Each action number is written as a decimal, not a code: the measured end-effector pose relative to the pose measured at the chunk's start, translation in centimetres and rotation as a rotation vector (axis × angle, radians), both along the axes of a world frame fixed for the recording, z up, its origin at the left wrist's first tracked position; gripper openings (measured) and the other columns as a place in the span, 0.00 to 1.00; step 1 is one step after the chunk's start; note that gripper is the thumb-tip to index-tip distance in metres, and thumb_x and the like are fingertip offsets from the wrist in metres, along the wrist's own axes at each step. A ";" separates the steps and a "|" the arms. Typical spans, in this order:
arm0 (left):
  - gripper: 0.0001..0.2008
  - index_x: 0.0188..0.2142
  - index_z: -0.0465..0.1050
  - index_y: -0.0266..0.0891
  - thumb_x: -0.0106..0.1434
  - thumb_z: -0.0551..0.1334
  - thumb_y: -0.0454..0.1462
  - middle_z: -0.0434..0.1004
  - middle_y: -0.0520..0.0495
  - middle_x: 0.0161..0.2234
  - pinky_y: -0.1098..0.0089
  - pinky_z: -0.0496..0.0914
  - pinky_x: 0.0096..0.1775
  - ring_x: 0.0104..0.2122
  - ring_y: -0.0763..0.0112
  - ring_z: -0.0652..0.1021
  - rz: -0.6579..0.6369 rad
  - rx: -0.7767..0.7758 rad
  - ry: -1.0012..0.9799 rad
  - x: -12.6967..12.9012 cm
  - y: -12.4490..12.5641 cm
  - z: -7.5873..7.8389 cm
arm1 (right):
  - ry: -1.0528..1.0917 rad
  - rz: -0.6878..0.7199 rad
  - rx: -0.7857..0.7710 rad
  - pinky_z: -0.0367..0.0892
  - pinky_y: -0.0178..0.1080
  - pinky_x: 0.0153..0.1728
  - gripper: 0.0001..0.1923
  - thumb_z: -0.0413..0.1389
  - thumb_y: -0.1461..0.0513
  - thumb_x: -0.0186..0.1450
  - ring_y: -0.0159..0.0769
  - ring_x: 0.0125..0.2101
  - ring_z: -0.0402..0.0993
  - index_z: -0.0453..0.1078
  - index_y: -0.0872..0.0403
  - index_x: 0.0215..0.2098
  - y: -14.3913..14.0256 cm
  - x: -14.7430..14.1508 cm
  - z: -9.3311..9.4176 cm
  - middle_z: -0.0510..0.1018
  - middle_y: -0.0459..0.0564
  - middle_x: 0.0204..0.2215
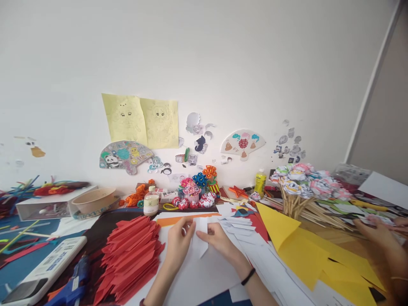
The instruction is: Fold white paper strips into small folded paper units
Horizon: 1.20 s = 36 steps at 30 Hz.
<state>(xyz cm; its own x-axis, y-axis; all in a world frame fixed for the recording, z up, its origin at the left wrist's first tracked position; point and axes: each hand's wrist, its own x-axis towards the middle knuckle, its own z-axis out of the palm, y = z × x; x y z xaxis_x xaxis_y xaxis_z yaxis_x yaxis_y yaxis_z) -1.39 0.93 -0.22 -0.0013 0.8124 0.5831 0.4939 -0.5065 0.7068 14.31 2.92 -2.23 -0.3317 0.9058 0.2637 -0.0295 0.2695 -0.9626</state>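
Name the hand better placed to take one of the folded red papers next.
Probably the left: the left hand is nearer the folded red papers, while the right hand is farther off. Both currently hold the white paper strip.

I see, over the feed, the left hand [182, 236] and the right hand [220, 239] share a grip on a white strip [200, 237] above a white sheet [204, 278]. To their left I make out folded red papers [132, 255], with a glue gun [76, 280] beside them and a bottle [151, 203] just behind; to their right lie yellow sheets [306, 255], with paper flowers [299, 180] beyond. Another person's hand [379, 242] shows at my far right, and two fans [243, 143] hang on the wall [204, 51].
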 end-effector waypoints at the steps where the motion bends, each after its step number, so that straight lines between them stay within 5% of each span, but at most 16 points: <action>1: 0.09 0.34 0.71 0.39 0.63 0.56 0.41 0.75 0.50 0.26 0.73 0.64 0.27 0.24 0.70 0.72 0.017 0.014 0.014 0.0 0.0 -0.1 | -0.025 -0.055 0.036 0.54 0.31 0.20 0.21 0.61 0.49 0.55 0.28 0.19 0.60 0.65 0.57 0.19 0.2 -0.1 -0.3 0.64 0.41 0.16; 4: 0.08 0.38 0.71 0.40 0.63 0.55 0.39 0.76 0.49 0.31 0.72 0.66 0.29 0.25 0.70 0.73 0.062 0.085 0.086 -0.1 -0.1 -0.3 | -0.093 -0.140 0.120 0.45 0.30 0.18 0.25 0.59 0.48 0.57 0.25 0.18 0.50 0.54 0.54 0.16 0.6 -0.2 -0.7 0.54 0.38 0.15; 10: 0.09 0.38 0.75 0.44 0.63 0.56 0.39 0.76 0.46 0.36 0.68 0.67 0.37 0.37 0.64 0.75 0.069 0.256 0.211 -0.1 -0.5 -0.1 | -0.156 -0.141 0.173 0.41 0.32 0.19 0.26 0.56 0.47 0.58 0.25 0.20 0.44 0.50 0.53 0.17 0.6 -0.2 -0.5 0.48 0.38 0.18; 15: 0.11 0.30 0.74 0.40 0.62 0.57 0.42 0.76 0.47 0.33 0.72 0.65 0.29 0.32 0.67 0.74 0.001 0.105 0.019 -0.2 -0.2 0.3 | -0.190 -0.137 0.211 0.44 0.32 0.20 0.25 0.55 0.47 0.59 0.26 0.20 0.47 0.54 0.55 0.18 0.4 -0.1 -0.2 0.51 0.39 0.18; 22: 0.14 0.32 0.76 0.38 0.56 0.62 0.47 0.78 0.47 0.33 0.74 0.65 0.28 0.29 0.69 0.73 -0.120 -0.192 -0.190 -0.6 0.8 -0.2 | -0.191 -0.146 0.256 0.48 0.32 0.22 0.21 0.54 0.50 0.61 0.28 0.22 0.53 0.64 0.57 0.21 0.2 0.0 0.3 0.58 0.41 0.19; 36: 0.17 0.30 0.76 0.35 0.54 0.63 0.48 0.76 0.47 0.27 0.75 0.62 0.27 0.25 0.71 0.70 -0.122 -0.231 -0.191 -0.9 1.1 -0.5 | -0.196 -0.158 0.271 0.48 0.31 0.21 0.22 0.55 0.48 0.60 0.28 0.21 0.52 0.64 0.57 0.19 0.3 0.3 0.4 0.58 0.41 0.17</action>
